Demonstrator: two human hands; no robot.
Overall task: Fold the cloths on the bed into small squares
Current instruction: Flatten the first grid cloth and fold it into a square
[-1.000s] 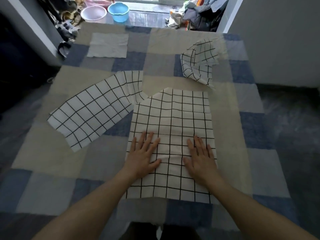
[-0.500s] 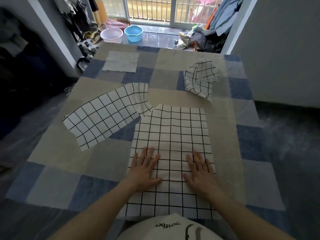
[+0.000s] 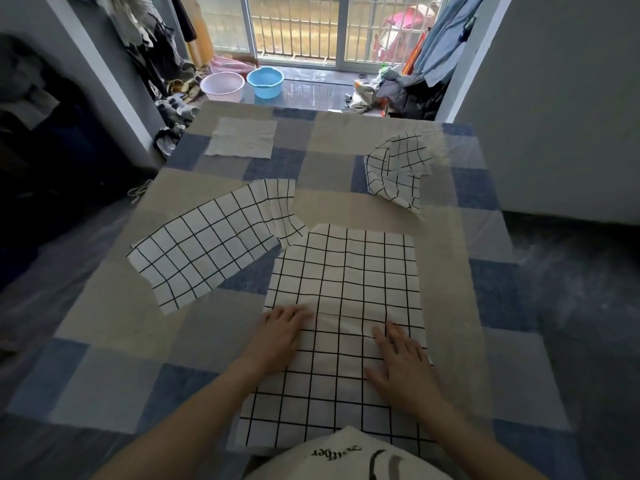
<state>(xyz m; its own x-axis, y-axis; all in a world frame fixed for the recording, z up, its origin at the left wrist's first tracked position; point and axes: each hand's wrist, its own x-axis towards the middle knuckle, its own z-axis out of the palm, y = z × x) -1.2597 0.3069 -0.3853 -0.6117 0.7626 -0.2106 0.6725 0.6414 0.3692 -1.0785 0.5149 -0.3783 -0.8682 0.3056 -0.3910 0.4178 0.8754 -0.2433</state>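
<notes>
White cotton crossed by a black grid is seen in the head view as the near cloth (image 3: pixel 346 289), spread flat on the bed (image 3: pixel 446 341) directly in front of the person. Its long axis runs straight away from the body, from the near bed edge toward the window, so the far short edge lies well beyond the fingertips and the near short edge lies below the wrists.

Both hands are laid flat on it with fingers straight, nothing being gripped. The left hand (image 3: pixel 280 336) is placed at the cloth's left edge, its fingers reaching slightly further forward, and the right hand (image 3: pixel 401 365) is placed close to the right edge. A shallow crease is seen running across the cloth just ahead of the fingertips, about halfway along its length.

From this layout, a fold along the long axis is judged the likely coming move: either short edge would have to be carried over to the other, and the near edge is closer to both hands. Neither hand is clearly favoured, since each is set at its own side.

Two more checked cloths are left unfolded: one (image 3: pixel 214 244) lies angled to the left, touching the near cloth's far left corner, and one (image 3: pixel 398 168) is crumpled at the far right, well apart. A plain grey cloth (image 3: pixel 242 137) lies flat at the far left.
</notes>
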